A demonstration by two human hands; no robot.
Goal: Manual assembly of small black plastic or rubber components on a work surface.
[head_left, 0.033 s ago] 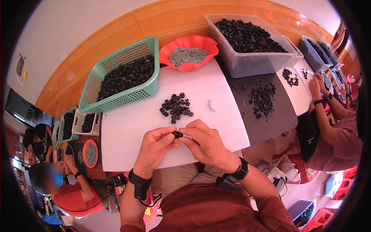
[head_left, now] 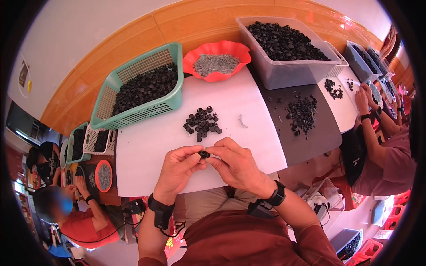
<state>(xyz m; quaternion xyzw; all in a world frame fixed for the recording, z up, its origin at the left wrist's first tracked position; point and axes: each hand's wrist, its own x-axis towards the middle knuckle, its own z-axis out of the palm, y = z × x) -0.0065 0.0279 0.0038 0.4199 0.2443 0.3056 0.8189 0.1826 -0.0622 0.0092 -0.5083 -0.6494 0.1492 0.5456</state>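
Note:
Just above the near edge of the white work sheet [head_left: 151, 155], both hands meet at one small black plastic part [head_left: 203, 154]. My left hand [head_left: 179, 167] pinches it from the left between thumb and fingers. Against its right side, the thumb and fingertips of my right hand [head_left: 234, 163] are closed; whether they also hold a tiny piece is hidden. Beyond my fingers lies a loose pile of small round black parts [head_left: 202, 124]. To the right of that pile, a few thin grey wire-like pieces [head_left: 242, 121] rest on the sheet.
At the back stand a green basket [head_left: 151, 108] of black parts, a red scalloped bowl [head_left: 215, 77] of grey pieces and a clear bin [head_left: 288, 73] of black parts. More black parts [head_left: 301, 113] lie on the dark table at right. Other people work on both sides.

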